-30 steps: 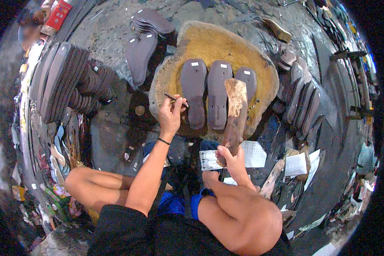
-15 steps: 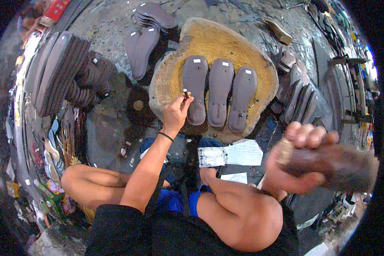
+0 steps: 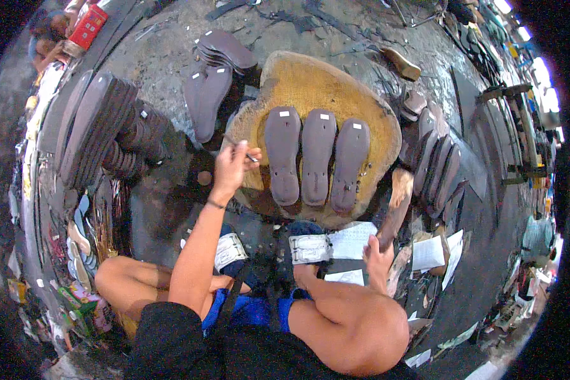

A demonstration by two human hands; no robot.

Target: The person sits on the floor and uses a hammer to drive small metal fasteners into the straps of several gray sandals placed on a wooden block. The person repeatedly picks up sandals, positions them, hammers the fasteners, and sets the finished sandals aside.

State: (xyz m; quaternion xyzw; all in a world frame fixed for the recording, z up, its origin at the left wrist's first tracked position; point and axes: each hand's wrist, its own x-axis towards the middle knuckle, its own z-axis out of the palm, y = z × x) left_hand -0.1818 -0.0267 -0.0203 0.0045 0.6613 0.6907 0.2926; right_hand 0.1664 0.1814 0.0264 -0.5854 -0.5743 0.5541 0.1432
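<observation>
Three dark brown shoe soles (image 3: 318,158) lie side by side on a broad wooden block (image 3: 354,82). Each carries a small white label at its far end and small holes. My left hand (image 3: 231,170) is raised over the block's left edge, fingers closed on a thin dark punch (image 3: 250,156), slightly blurred. At the near right, beside my knee, my right hand (image 3: 379,258) grips a wooden mallet (image 3: 396,206). Its pale end points away from me, next to the block's right edge.
Stacked soles stand at the far left (image 3: 95,126), behind the block's left side (image 3: 225,50) and at its right (image 3: 440,164). Paper sheets (image 3: 354,240) lie by my feet. A wooden piece (image 3: 402,64) lies beyond the block. Another person's hand (image 3: 52,57) shows at the upper left.
My left hand has moved left, away from the leftmost sole, still with the punch. My right hand has come down and inward with the mallet, which now points away from me. The view has shifted.
</observation>
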